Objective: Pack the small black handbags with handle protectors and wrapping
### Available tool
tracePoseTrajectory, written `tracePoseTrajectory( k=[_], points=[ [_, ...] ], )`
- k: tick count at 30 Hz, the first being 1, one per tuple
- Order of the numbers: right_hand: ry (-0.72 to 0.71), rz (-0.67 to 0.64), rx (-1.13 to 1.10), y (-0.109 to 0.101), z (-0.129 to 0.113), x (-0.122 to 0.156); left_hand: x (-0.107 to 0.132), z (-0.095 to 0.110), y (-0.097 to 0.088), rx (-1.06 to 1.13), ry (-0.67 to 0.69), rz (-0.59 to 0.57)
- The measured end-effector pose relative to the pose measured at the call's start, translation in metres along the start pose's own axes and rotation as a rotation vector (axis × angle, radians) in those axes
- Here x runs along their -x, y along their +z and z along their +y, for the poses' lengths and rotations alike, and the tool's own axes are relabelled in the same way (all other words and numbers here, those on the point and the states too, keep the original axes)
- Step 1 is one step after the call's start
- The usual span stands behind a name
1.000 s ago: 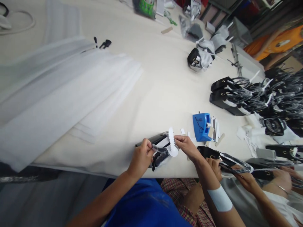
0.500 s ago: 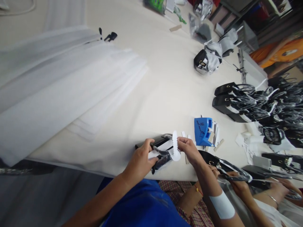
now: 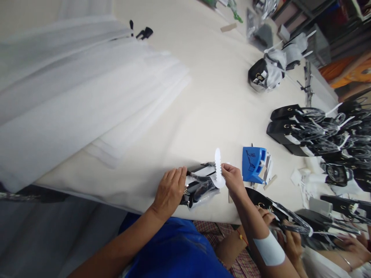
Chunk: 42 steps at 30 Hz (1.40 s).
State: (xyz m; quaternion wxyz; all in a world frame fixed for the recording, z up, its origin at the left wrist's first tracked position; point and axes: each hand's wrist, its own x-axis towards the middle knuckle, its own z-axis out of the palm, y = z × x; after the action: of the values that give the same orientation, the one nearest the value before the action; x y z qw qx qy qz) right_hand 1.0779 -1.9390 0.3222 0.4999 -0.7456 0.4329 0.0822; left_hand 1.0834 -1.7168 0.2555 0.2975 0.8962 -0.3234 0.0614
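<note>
A small black handbag (image 3: 199, 185) with plastic-wrapped handles lies at the table's front edge, before my body. My left hand (image 3: 171, 191) is wrapped over its left end, its fingertips bent down on the bag and hiding that part. At the bag's right end, my right hand (image 3: 233, 180) is closed in a pinch at the edge of a white strip with a toothed side (image 3: 218, 170). The strip stands up from the handles, its rounded lower end against the plastic wrap. The exact grip point is partly covered by the fingers.
Right of my hand stands a blue tape dispenser (image 3: 253, 164). Rows of black handbags (image 3: 286, 133) fill the right side. White sheets (image 3: 87, 96) are spread at left. Close on my right, a co-worker's hands (image 3: 265, 216) hold another black bag.
My left hand has shifted from gripping the bag's side, thumb showing, to lying over its left end. My right hand remains at the white strip, which now stands slightly higher.
</note>
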Motion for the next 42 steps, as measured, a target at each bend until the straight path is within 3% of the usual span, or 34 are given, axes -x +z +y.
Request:
tracePoseTrajectory(
  k=[3,10,21,28,34,39,42],
  points=[
    [-0.027,0.045,-0.038,0.003,0.003,-0.003,0.003,-0.003,0.003,0.058,-0.033,-0.038],
    [0.004,0.16,-0.122,0.007,0.007,-0.009,0.009,-0.015,0.004,0.103,0.058,0.081],
    [-0.011,-0.014,-0.097,0.005,-0.007,-0.004,0.005,-0.028,-0.002,0.058,0.19,0.087],
    [-0.162,0.065,0.073,0.023,-0.012,-0.01,0.004,-0.034,0.001,-0.021,0.273,0.134],
    [-0.064,0.046,0.058,0.038,-0.025,-0.022,0.008,-0.035,0.006,-0.039,0.28,0.147],
    [-0.084,0.008,0.071,0.046,-0.029,-0.024,0.018,-0.03,0.005,0.033,0.235,0.106],
    [-0.098,-0.006,0.086,0.041,-0.024,-0.025,0.02,-0.032,-0.008,0.254,0.146,-0.053]
  ],
)
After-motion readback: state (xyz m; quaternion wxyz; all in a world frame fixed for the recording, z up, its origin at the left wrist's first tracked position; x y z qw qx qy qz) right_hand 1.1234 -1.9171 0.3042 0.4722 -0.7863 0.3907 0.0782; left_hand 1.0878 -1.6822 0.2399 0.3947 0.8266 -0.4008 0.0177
